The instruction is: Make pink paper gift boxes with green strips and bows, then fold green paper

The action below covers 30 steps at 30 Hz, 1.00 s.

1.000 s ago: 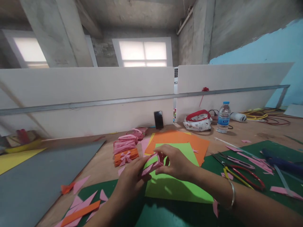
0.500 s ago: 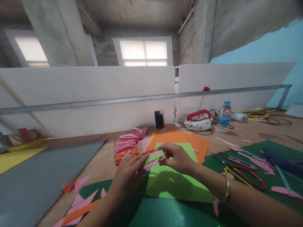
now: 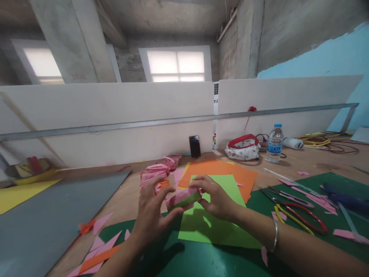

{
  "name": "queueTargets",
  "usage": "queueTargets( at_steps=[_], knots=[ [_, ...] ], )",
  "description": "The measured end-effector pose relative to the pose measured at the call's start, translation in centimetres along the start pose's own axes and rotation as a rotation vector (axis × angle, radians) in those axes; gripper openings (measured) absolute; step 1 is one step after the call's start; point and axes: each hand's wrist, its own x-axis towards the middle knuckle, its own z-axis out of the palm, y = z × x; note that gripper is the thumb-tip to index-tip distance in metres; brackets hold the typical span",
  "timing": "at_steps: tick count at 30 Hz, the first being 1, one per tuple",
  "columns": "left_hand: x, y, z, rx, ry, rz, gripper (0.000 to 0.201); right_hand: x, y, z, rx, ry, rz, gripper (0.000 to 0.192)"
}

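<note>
Working left to right across the bench, I first note the grey board (image 3: 43,215) lying flat at the far left, with pink and orange paper offcuts (image 3: 98,250) scattered at its near edge, out of the way of the work area.

The left hand (image 3: 151,215) is raised above the green cutting mat (image 3: 201,261), fingers spread and curled, with the fingertips pressing the left end of the folded pink paper piece (image 3: 183,197). The right hand (image 3: 215,198) pinches the right end between thumb and forefinger. Held from both ends, the piece is kept off the table, above the near edge of the lime-green sheet (image 3: 213,227), so that its folds stay accessible from either side.

The piece is a compact bundle of pink paper, layered and pleated, with a green strip showing along its lower edge. I cannot tell for certain whether that strip is part of the piece or the sheet behind it.

Behind the hands sits a stack of finished pink and orange folded pieces (image 3: 154,177), near enough to receive further items. The orange sheets (image 3: 230,173) lie under the lime-green one. To the right, scissors (image 3: 296,215) rest on the mat, blades closed, within reach of the right hand. A water bottle (image 3: 273,143) stands upright, well apart at the back.
</note>
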Motion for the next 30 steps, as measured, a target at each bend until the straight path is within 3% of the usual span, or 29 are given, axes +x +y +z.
queueTargets(
  at_steps=[8, 14, 22, 30],
  knots=[
    [-0.1, -2.0, 0.3, -0.262, -0.207, -0.158, 0.030, -0.9, -0.1, 1.0, 0.018, -0.042, -0.053, 0.065],
    [0.4, -2.7, -0.4, -0.212, -0.171, -0.273, 0.024, -1.3, 0.4, 1.4, -0.009, -0.154, -0.060, 0.075],
    [-0.2, -6.5, -1.2, 0.051, -0.174, -0.523, 0.027, -1.4, 1.1, 1.5, -0.057, -0.063, 0.045, 0.067],
    [-0.7, -7.1, -0.6, 0.085, -0.128, -0.499, 0.028, -1.5, 1.3, 1.6, -0.070, -0.042, 0.071, 0.063]
  ],
)
